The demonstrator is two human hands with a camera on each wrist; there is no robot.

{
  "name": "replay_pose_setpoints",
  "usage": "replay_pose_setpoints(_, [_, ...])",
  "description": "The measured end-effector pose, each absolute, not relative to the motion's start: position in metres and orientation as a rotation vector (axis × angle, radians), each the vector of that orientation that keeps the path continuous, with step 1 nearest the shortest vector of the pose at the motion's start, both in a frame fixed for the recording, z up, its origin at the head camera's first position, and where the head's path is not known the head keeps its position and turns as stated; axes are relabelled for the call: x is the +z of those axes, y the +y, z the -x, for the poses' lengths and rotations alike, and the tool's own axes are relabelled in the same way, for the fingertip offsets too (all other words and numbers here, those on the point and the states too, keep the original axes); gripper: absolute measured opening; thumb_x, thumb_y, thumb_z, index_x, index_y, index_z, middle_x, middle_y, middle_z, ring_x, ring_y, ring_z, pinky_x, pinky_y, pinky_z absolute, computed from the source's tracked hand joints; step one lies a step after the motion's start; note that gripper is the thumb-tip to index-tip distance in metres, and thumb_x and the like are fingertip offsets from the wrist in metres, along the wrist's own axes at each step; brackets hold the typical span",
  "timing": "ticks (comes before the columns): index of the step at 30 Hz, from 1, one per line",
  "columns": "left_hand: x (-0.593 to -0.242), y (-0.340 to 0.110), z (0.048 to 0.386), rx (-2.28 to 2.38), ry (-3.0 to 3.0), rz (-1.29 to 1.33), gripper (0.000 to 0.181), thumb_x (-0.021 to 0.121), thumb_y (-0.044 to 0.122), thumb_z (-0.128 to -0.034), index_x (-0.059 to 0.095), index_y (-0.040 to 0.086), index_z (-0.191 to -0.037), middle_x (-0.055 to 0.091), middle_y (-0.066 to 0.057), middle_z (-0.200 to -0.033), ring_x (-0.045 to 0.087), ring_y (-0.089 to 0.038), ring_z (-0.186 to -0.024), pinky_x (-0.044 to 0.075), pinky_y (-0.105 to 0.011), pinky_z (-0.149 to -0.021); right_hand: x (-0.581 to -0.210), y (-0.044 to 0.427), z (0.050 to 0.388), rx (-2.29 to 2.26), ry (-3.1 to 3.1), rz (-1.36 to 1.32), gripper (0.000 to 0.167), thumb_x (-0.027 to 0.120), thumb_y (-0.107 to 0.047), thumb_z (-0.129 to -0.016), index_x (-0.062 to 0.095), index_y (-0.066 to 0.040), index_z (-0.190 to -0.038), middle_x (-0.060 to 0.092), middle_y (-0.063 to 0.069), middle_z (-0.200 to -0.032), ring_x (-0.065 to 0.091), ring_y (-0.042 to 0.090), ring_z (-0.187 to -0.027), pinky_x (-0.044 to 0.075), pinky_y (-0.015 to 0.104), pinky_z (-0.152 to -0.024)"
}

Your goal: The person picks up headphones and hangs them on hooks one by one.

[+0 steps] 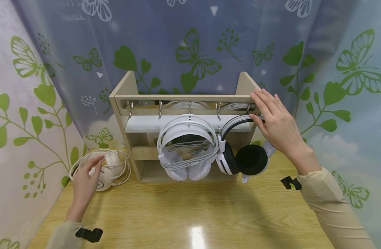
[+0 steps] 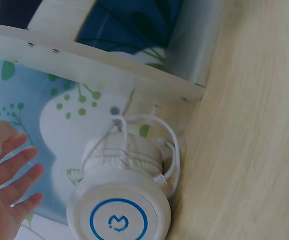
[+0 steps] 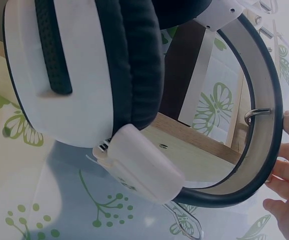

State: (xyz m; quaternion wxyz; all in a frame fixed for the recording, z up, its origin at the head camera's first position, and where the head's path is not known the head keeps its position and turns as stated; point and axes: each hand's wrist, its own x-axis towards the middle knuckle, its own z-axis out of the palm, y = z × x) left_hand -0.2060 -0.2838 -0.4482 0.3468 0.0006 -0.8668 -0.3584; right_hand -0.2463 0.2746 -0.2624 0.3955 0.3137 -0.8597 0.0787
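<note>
Black-and-white headphones [image 1: 252, 159] hang by their headband from a hook at the right end of a small wooden shelf [image 1: 190, 98]. My right hand [image 1: 279, 122] rests with extended fingers on that end of the shelf's top rail, its thumb by the headband. In the right wrist view the headband [image 3: 274, 135] sits over a metal hook [image 3: 257, 114], beside my fingertips. White headphones [image 1: 103, 178] with a coiled cable lie on the table left of the shelf. Over them is my left hand [image 1: 87, 181]; the left wrist view shows its fingers spread beside the ear cup [image 2: 118, 212], apart from it.
Another white pair of headphones [image 1: 188, 162], its cable wound around it, hangs from the middle hook. Bare hooks [image 1: 160, 110] line the rail on either side. The shelf stands on a wooden table [image 1: 178, 207] against a butterfly-patterned curtain [image 1: 165, 34].
</note>
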Motion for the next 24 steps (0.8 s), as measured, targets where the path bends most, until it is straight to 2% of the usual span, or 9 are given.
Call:
replay_pose_setpoints(1, [-0.45, -0.284, 0.206, -0.912, -2.252, 0.005, 0.022, 0.063, 0.007, -0.0984, 0.072, 0.001, -0.117, 0.072, -0.026, -0.111, 0.064, -0.05, -0.103, 0.045, -0.058, -0.082, -0.263, 0.275, 0.246, 0.2, -2.18, -0.795, 0.068, 0.033, -0.051, -0.108, 0.039, -0.004, -0.155, 0.041, 0.018, -0.157, 0.033, 0.033, -0.149, 0.018, 0.048, -0.125])
replay_pose_setpoints(3, [-0.453, -0.286, 0.207, -0.858, -2.274, 0.009, 0.022, 0.063, 0.006, -0.0975, 0.072, 0.001, -0.117, 0.072, -0.026, -0.107, 0.064, -0.047, -0.076, 0.044, -0.057, -0.07, -0.263, 0.275, 0.246, 0.202, -2.179, -0.795, 0.068, 0.032, -0.052, -0.108, 0.039, -0.004, -0.155, 0.041, 0.018, -0.157, 0.033, 0.033, -0.149, 0.018, 0.048, -0.125])
replay_pose_setpoints(6, [-0.456, -0.288, 0.206, -0.78, -2.335, 0.005, 0.024, 0.063, 0.007, -0.0971, 0.071, 0.003, -0.12, 0.072, -0.025, -0.097, 0.042, -0.026, -0.042, 0.038, -0.045, -0.053, -0.263, 0.275, 0.247, 0.201, -2.176, -0.795, 0.069, 0.031, -0.052, -0.108, 0.039, -0.004, -0.155, 0.041, 0.018, -0.158, 0.033, 0.033, -0.149, 0.019, 0.048, -0.125])
replay_pose_setpoints(8, [-0.457, -0.289, 0.206, -0.736, -2.377, 0.013, 0.026, 0.064, 0.007, -0.097, 0.07, 0.003, -0.122, 0.072, -0.024, -0.095, 0.025, -0.015, -0.038, 0.031, -0.036, -0.048, -0.263, 0.275, 0.247, 0.199, -2.174, -0.794, 0.069, 0.031, -0.053, -0.107, 0.039, -0.004, -0.155, 0.041, 0.018, -0.158, 0.034, 0.033, -0.149, 0.02, 0.05, -0.124])
replay_pose_setpoints(9, [-0.458, -0.289, 0.206, -0.716, -2.397, 0.024, 0.027, 0.064, 0.007, -0.097, 0.07, 0.002, -0.123, 0.072, -0.024, -0.095, 0.025, -0.013, -0.039, 0.03, -0.034, -0.046, -0.263, 0.275, 0.247, 0.198, -2.174, -0.794, 0.069, 0.03, -0.053, -0.107, 0.039, -0.004, -0.155, 0.041, 0.018, -0.158, 0.034, 0.033, -0.149, 0.02, 0.05, -0.124])
replay_pose_setpoints(11, [-0.461, -0.291, 0.207, -0.679, -2.419, 0.058, 0.029, 0.065, 0.006, -0.0961, 0.068, 0.001, -0.124, 0.072, -0.025, -0.1, 0.04, -0.018, -0.041, 0.034, -0.037, -0.043, -0.263, 0.275, 0.247, 0.197, -2.173, -0.793, 0.069, 0.03, -0.053, -0.107, 0.039, -0.004, -0.155, 0.041, 0.018, -0.158, 0.034, 0.033, -0.149, 0.021, 0.051, -0.124])
replay_pose_setpoints(15, [-0.467, -0.294, 0.211, -0.616, -2.447, 0.13, 0.032, 0.066, 0.002, -0.0942, 0.066, -0.003, -0.126, 0.07, -0.029, -0.112, 0.065, -0.041, -0.067, 0.049, -0.054, -0.055, -0.263, 0.275, 0.246, 0.199, -2.172, -0.794, 0.069, 0.03, -0.053, -0.107, 0.039, -0.004, -0.155, 0.041, 0.018, -0.157, 0.034, 0.034, -0.148, 0.02, 0.05, -0.124])
replay_pose_setpoints(19, [-0.473, -0.297, 0.214, -0.539, -2.457, 0.179, 0.034, 0.067, 0.0, -0.0926, 0.065, -0.004, -0.126, 0.068, -0.029, -0.117, 0.066, -0.048, -0.083, 0.049, -0.065, -0.076, -0.263, 0.274, 0.246, 0.199, -2.17, -0.797, 0.069, 0.031, -0.052, -0.108, 0.04, -0.003, -0.155, 0.042, 0.018, -0.157, 0.034, 0.034, -0.148, 0.018, 0.048, -0.125])
replay_pose_setpoints(24, [-0.477, -0.298, 0.214, -0.437, -2.488, 0.191, 0.037, 0.069, 0.002, -0.0911, 0.064, -0.005, -0.127, 0.064, -0.03, -0.124, 0.059, -0.05, -0.112, 0.031, -0.075, -0.103, -0.263, 0.274, 0.246, 0.201, -2.168, -0.798, 0.068, 0.031, -0.052, -0.108, 0.04, -0.003, -0.155, 0.042, 0.018, -0.157, 0.034, 0.034, -0.148, 0.018, 0.048, -0.125])
